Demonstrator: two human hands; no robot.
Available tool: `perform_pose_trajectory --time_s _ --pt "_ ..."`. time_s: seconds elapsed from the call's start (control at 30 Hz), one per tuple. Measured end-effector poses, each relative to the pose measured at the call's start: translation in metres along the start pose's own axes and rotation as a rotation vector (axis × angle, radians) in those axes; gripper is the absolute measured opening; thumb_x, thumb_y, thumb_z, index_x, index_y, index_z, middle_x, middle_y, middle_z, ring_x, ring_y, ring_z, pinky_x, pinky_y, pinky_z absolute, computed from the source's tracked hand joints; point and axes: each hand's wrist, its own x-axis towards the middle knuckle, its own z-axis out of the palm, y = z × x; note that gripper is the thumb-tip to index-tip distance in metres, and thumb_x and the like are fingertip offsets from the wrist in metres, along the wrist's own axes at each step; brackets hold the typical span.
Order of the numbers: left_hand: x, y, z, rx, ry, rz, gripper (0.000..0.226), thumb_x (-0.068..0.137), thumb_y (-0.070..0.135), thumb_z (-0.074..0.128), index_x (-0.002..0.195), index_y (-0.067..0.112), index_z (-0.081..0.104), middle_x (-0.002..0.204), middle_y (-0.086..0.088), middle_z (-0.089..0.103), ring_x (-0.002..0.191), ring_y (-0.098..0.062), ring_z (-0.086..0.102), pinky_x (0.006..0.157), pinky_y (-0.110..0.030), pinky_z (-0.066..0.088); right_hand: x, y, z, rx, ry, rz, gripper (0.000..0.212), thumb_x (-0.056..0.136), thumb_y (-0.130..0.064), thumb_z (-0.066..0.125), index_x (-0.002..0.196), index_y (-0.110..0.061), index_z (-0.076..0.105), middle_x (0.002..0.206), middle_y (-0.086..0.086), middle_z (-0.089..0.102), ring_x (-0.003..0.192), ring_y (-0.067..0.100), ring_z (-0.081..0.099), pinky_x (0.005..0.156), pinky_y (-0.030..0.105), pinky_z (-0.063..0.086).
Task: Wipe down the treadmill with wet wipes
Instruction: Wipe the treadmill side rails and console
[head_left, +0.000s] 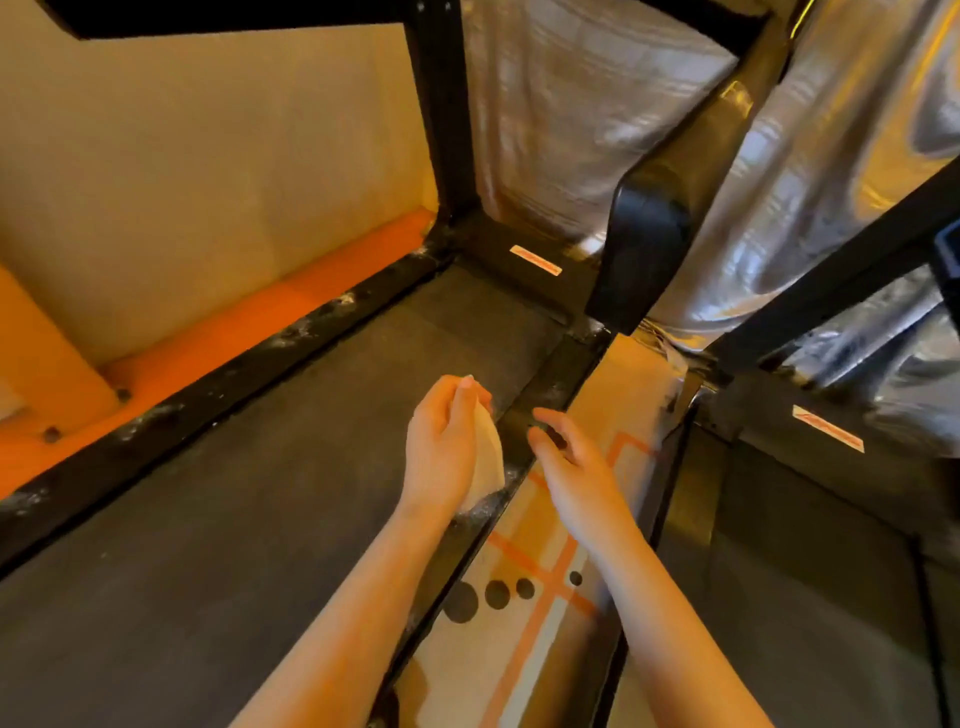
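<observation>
Pale dust specks are noted on the left side rail (208, 384) of the treadmill (234, 519), whose belt is cut off at the lower edge. Over the belt's right margin a white wet wipe (490, 457) is pinched in the left hand (441, 447) and partly hidden by it. The right hand (571, 467) is held just beside it, fingers loosely spread and holding nothing; a second treadmill (805, 571) is only partly seen.

I read this as a gym. Treadmill (260, 493) under my grip, second treadmill (805, 571) right of it, carpet (519, 654) between.
</observation>
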Motion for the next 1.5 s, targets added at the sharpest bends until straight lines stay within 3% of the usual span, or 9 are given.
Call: perform_pose_trajectory --time_s 0.1,0.23,0.47,0.67,0.77,0.9,1.17,1.3,1.5 --pt "-0.028 -0.023 -0.038 0.182 0.052 -0.089 0.029 0.104 0.031 0.037 0.092 0.018 0.060 0.079 0.003 0.055 0.068 -0.006 0.054 0.051 -0.008 0.038 -0.010 0.020 0.010 -0.170 -0.258 -0.031 0.025 0.101 -0.035 0.047 0.126 -0.035 0.052 0.130 -0.013 0.053 0.125 0.007 0.048 0.100 0.025 0.041" --pt "-0.087 -0.045 -0.083 0.321 0.105 -0.203 0.026 0.104 0.032 0.039 0.093 0.020 0.060 0.087 0.005 0.059 0.078 -0.010 0.056 0.060 -0.022 0.037 -0.040 0.031 0.024 -0.237 -0.556 -0.031 0.018 0.100 -0.036 0.048 0.116 -0.042 0.056 0.117 -0.020 0.059 0.108 -0.004 0.053 0.087 0.015 0.043" --pt "-0.201 -0.068 -0.151 0.488 0.259 -0.360 0.021 0.103 0.031 0.042 0.096 0.024 0.060 0.084 0.008 0.059 0.073 -0.007 0.056 0.059 -0.024 0.040 -0.098 0.054 0.068 -0.396 -0.865 -0.093 0.025 0.101 -0.040 0.045 0.125 -0.040 0.054 0.125 -0.016 0.060 0.118 0.002 0.053 0.097 0.027 0.047" --pt "-0.266 -0.060 -0.194 0.517 0.417 -0.418 0.022 0.101 0.031 0.048 0.087 0.019 0.058 0.073 0.006 0.059 0.067 -0.007 0.056 0.057 -0.023 0.043 -0.150 0.054 0.109 -0.522 -1.063 -0.208 0.032 0.101 -0.041 0.045 0.132 -0.036 0.053 0.129 -0.013 0.059 0.119 0.002 0.053 0.098 0.023 0.045" --pt "-0.287 -0.059 -0.218 0.528 0.480 -0.414 0.023 0.101 0.028 0.048 0.090 0.011 0.058 0.073 0.004 0.056 0.063 -0.005 0.054 0.053 -0.012 0.041 -0.170 0.049 0.126 -0.578 -1.096 -0.255 0.031 0.101 -0.041 0.044 0.132 -0.038 0.052 0.129 -0.015 0.058 0.117 -0.001 0.052 0.092 0.017 0.043" --pt "-0.311 -0.066 -0.254 0.499 0.485 -0.389 0.024 0.101 0.024 0.048 0.092 0.003 0.057 0.079 -0.012 0.057 0.063 -0.008 0.049 0.055 -0.007 0.038 -0.196 0.035 0.153 -0.612 -1.067 -0.291 0.031 0.102 -0.041 0.043 0.131 -0.038 0.053 0.126 -0.017 0.059 0.114 -0.002 0.052 0.091 0.016 0.044" --pt "-0.386 -0.094 -0.377 0.472 0.365 -0.359 0.025 0.100 0.026 0.049 0.090 0.005 0.057 0.073 -0.011 0.059 0.062 -0.007 0.056 0.055 -0.019 0.042 -0.289 0.028 0.262 -0.622 -1.007 -0.275 0.031 0.101 -0.042 0.043 0.131 -0.040 0.051 0.123 -0.019 0.058 0.109 -0.008 0.051 0.081 0.009 0.041" --pt "-0.421 -0.092 -0.465 0.567 0.256 -0.359 0.020 0.100 0.025 0.050 0.091 0.010 0.059 0.070 -0.005 0.058 0.061 0.002 0.053 0.056 -0.016 0.040 -0.356 0.023 0.329 -0.545 -0.962 -0.210 0.030 0.102 -0.038 0.045 0.130 -0.035 0.054 0.121 -0.017 0.059 0.103 -0.013 0.051 0.077 0.003 0.039" --pt "-0.449 -0.089 -0.565 0.573 0.336 -0.367 0.019 0.100 0.031 0.048 0.089 0.018 0.057 0.071 0.001 0.059 0.069 0.000 0.055 0.059 -0.028 0.042 -0.418 0.000 0.414 -0.462 -1.011 -0.152 0.032 0.100 -0.038 0.047 0.131 -0.033 0.055 0.127 -0.013 0.059 0.110 -0.005 0.053 0.079 0.004 0.039"
